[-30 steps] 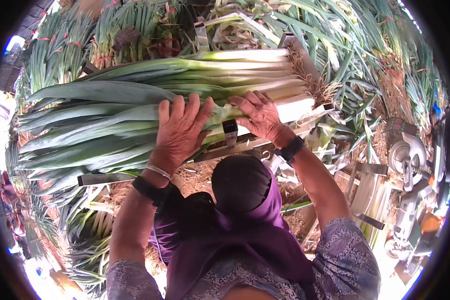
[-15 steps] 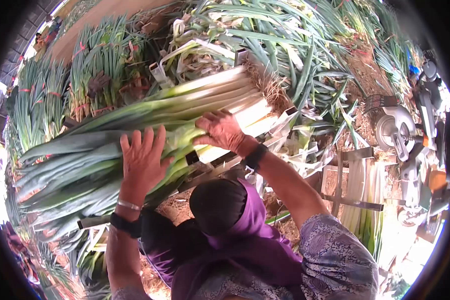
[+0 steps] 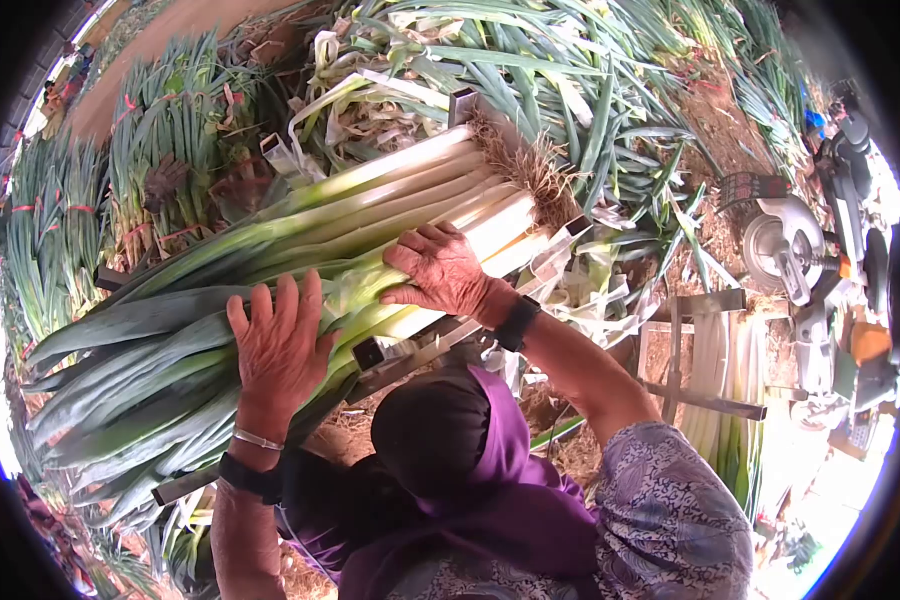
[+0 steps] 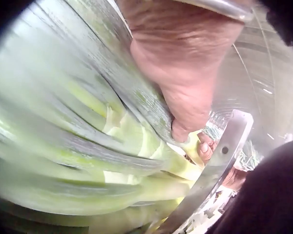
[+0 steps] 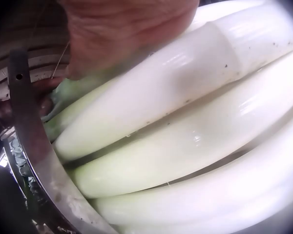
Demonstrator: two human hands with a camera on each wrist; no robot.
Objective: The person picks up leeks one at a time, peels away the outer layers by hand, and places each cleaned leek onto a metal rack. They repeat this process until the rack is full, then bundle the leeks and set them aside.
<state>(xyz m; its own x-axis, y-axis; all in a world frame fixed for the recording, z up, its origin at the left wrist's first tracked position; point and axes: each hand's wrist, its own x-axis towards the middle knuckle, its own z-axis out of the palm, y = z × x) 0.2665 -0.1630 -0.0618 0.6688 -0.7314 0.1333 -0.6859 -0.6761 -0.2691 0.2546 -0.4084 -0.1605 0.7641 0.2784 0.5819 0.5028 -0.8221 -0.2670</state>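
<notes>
A thick layer of leeks lies across a metal rack, roots to the right and green leaves to the left. My left hand rests on the leaves with its fingers spread and straight. My right hand grips a leek at the near side, fingers bent over it and thumb below, where white stalk turns green. In the right wrist view, white leek stalks run under that palm. The left wrist view shows broad leaves beneath my left hand and a metal rack bar beside the thumb.
Rack posts rise along the near edge. Loose leeks and leaves are heaped behind, with tied leek bundles at far left. A smaller rack holding leeks stands at right, near a circular saw.
The head view has swung, so rack, leeks and both hands appear tilted and further left and lower. Against the leeks, both hands stay nearly in place.
</notes>
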